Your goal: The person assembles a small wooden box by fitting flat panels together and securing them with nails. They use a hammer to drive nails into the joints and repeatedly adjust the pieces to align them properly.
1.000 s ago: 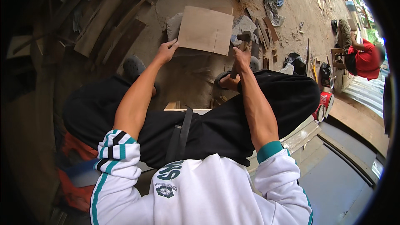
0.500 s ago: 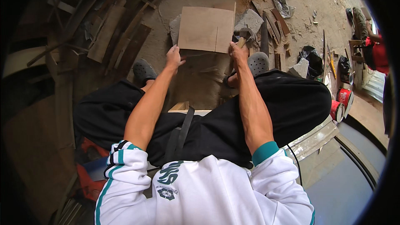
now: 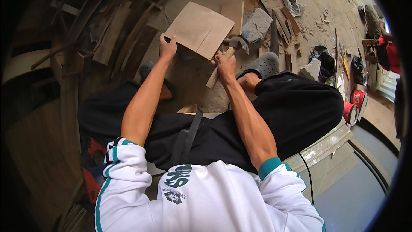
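Observation:
A square wooden panel (image 3: 198, 26), tan with a thin dark line near its right side, is tilted in front of me. My left hand (image 3: 168, 47) is closed on its left corner, the thumb over the edge. A claw hammer (image 3: 235, 44) with a wooden handle is in my right hand (image 3: 224, 65), its head pointing away to the right. The fingers of that hand also meet the panel's near corner. Behind the panel's right side a narrower wooden board (image 3: 234, 15) shows; whether the two are joined I cannot tell.
Grey concrete chunks (image 3: 258, 25) lie beyond my clog-shod right foot (image 3: 264, 65). Piled wood strips (image 3: 112, 34) fill the left. A black plastic bag (image 3: 322, 62) and red cans (image 3: 357, 99) are to the right. Another person's red garment (image 3: 388, 53) shows at the far right edge.
The panel has turned clockwise, its left corner now nearer my left hand's new place further left. My right hand has moved left and nearer me, bringing the hammer into plain view.

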